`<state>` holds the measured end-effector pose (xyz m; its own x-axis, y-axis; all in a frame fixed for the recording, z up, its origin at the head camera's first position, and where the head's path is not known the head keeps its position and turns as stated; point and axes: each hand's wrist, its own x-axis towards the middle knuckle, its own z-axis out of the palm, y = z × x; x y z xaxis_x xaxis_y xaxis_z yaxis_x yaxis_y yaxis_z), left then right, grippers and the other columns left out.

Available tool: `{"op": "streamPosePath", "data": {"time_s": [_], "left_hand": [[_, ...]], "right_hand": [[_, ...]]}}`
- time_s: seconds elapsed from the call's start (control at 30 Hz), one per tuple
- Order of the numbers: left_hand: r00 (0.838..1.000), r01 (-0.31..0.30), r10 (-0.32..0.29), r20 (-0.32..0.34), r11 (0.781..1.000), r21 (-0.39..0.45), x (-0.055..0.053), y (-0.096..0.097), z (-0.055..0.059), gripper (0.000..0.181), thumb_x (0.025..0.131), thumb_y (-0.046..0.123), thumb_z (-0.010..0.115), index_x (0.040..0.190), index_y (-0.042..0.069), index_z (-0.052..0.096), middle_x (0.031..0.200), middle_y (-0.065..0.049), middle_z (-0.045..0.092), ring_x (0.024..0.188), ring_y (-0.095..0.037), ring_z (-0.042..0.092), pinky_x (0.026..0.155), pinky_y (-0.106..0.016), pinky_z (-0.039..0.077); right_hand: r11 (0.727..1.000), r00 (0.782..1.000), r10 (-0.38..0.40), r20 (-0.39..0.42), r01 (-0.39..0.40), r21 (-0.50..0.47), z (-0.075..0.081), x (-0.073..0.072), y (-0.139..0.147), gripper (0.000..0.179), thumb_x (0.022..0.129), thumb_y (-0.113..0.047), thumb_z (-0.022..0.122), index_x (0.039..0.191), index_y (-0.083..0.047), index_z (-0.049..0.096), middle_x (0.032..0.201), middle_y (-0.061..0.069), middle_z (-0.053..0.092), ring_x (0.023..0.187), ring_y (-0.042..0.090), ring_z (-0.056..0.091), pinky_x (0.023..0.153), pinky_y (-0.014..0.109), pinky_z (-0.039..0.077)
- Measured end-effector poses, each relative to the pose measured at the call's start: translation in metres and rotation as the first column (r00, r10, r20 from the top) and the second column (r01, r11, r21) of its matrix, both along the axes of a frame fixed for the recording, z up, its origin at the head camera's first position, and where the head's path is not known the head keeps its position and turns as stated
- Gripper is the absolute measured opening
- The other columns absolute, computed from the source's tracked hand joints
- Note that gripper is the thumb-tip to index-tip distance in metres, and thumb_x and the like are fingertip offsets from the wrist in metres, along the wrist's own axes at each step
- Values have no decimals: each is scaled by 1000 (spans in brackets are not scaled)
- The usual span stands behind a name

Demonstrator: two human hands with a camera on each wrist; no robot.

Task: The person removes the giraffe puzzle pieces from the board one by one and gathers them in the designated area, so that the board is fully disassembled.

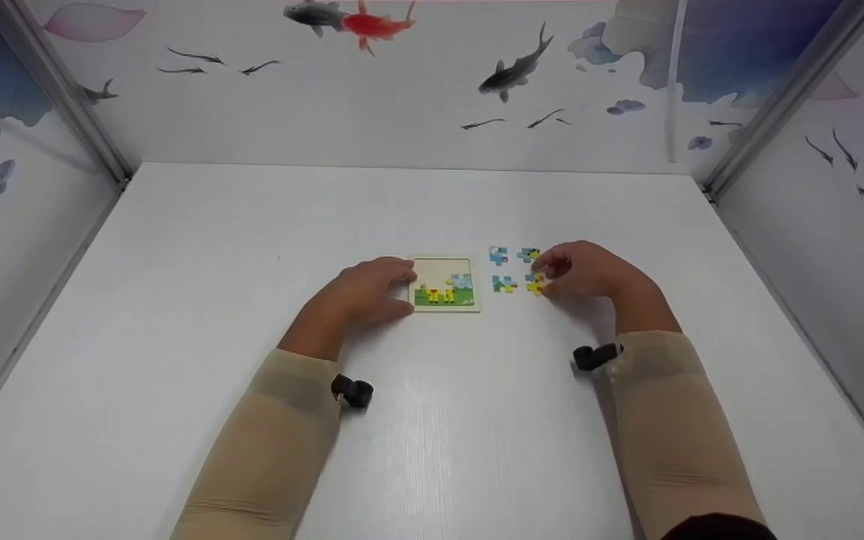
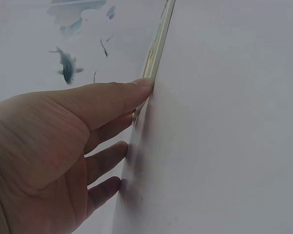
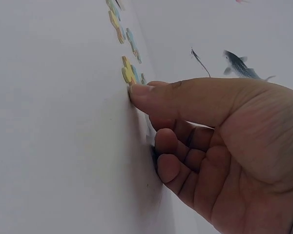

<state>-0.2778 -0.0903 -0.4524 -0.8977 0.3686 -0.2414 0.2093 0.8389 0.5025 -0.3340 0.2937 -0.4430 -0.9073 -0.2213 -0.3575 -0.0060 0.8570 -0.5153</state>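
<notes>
A shallow puzzle tray (image 1: pixel 441 265) lies on the white table, its lower part filled with green, yellow and blue puzzle pieces (image 1: pixel 443 294). My left hand (image 1: pixel 364 292) holds its left edge, thumb at the near corner and fingertips farther up. In the left wrist view the tray (image 2: pixel 158 48) appears edge-on at the thumb tip. Right of the tray, several loose pieces lie in two rows. My right hand (image 1: pixel 589 274) pinches the near right puzzle piece (image 1: pixel 535 284) between thumb and index finger. Yellow shows on that piece (image 3: pixel 128 71) in the right wrist view; the fingers partly hide it.
Other loose pieces are a blue one (image 1: pixel 498 256), one by the index fingertip (image 1: pixel 527 255) and a green-yellow one (image 1: pixel 505 284). Walls with painted fish (image 1: pixel 514 73) enclose the table (image 1: pixel 432 420) at the back and sides. Each sleeve carries a small black camera (image 1: pixel 353 391).
</notes>
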Motion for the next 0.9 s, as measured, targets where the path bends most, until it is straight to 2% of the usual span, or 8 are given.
{"op": "streamPosePath", "data": {"time_s": [0.2, 0.37, 0.57, 0.67, 0.9], "left_hand": [[1000, -2, 2, 0, 1000, -2, -1, 0, -2, 60, 101, 32, 73, 158, 23, 55, 174, 10, 38, 166, -23, 28, 136, -50, 23], [1000, 0, 0, 6, 1000, -5, -2, 0, -1, 61, 101, 33, 72, 158, 23, 54, 174, 10, 38, 166, -23, 28, 136, -50, 23], [1000, -6, 6, 10, 1000, -3, -2, 0, -1, 61, 101, 34, 72, 158, 24, 54, 174, 10, 37, 167, -24, 27, 136, -51, 23], [1000, -7, 7, 7, 1000, -1, -2, 0, -2, 60, 101, 34, 72, 158, 24, 55, 174, 10, 38, 166, -24, 27, 136, -50, 23], [1000, -4, 4, 6, 1000, 7, -2, 0, -2, 59, 102, 35, 72, 157, 23, 56, 173, 9, 39, 166, -24, 29, 136, -51, 25]], "right_hand": [[1000, 1000, -22, -7, 22, -2, 8, 3, -11, 41, 92, -23, 83, 132, -26, 74, 119, 7, 63, 111, 27, 56, 89, 37, 51], [1000, 1000, -8, -1, 8, -11, 13, 4, -36, 39, 92, -25, 84, 130, -26, 75, 120, 6, 65, 108, 26, 60, 86, 35, 53], [1000, 1000, 27, 12, -26, -8, 17, 5, -76, 40, 92, -27, 84, 131, -29, 75, 127, 3, 66, 113, 25, 62, 90, 39, 59], [999, 999, 38, 6, -38, -9, 18, 6, -93, 42, 92, -25, 85, 131, -32, 74, 129, -1, 67, 115, 25, 62, 93, 43, 57], [993, 994, 104, -22, -105, -58, 17, 7, -117, 42, 92, -22, 84, 132, -29, 75, 129, -4, 69, 118, 24, 62, 96, 42, 59]]}}
